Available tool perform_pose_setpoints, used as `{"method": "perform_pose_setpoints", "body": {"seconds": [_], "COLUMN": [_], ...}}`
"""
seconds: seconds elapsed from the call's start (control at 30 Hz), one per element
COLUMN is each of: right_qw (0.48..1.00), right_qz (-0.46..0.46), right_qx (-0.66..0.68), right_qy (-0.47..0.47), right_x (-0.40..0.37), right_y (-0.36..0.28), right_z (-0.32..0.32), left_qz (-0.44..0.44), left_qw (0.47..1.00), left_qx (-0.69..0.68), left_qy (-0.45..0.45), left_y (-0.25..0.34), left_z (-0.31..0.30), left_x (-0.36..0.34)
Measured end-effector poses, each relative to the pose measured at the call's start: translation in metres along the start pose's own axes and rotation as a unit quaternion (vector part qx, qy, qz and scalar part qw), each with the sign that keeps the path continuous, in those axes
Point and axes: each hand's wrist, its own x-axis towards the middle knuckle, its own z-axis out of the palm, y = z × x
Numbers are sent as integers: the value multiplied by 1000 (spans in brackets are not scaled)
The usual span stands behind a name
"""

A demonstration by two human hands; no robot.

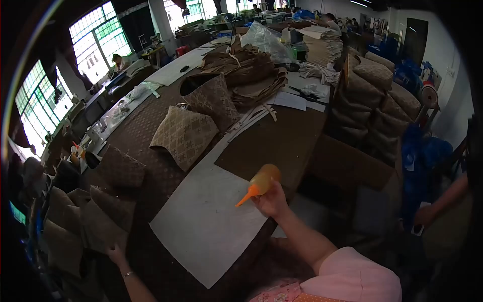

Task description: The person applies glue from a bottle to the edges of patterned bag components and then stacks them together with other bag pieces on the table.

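My right hand [271,200] is wrapped round a squeeze bottle [265,179] with an orange nozzle, tilted down to the left above a white sheet [209,216]. At the lower left, my left hand [116,254] touches the lower edge of a brown patterned piece [104,225] among a group of similar pieces; its fingers are small and dark, so their grip is unclear. Two more patterned pieces, one lighter [185,135] and one curved [215,98], stand on the table beyond the sheet.
A brown board [276,138] adjoins the white sheet. Bundled brown material [241,68] and clear plastic [266,40] lie farther back. Stacked patterned pieces [359,100] stand at right. Another person's hand [425,217] holds a white object at far right. Other people sit near the windows.
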Motion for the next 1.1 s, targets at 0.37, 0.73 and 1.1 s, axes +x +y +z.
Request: {"method": "perform_pose_setpoints", "body": {"seconds": [0.37, 0.73, 1.1], "right_qw": [993, 978, 960], "right_qz": [64, 126, 115], "right_qx": [22, -37, -151], "right_qy": [-98, -163, -204], "right_x": [-18, -97, -129], "right_y": [8, 43, 48], "right_z": [-7, 56, 70], "left_qz": [18, 266, 246], "left_qw": [994, 904, 952], "left_qx": [102, 228, 170], "left_qy": [25, 247, -69], "left_y": [46, 65, 250], "left_z": [-150, -126, -245], "left_x": [-268, -206, -182]}}
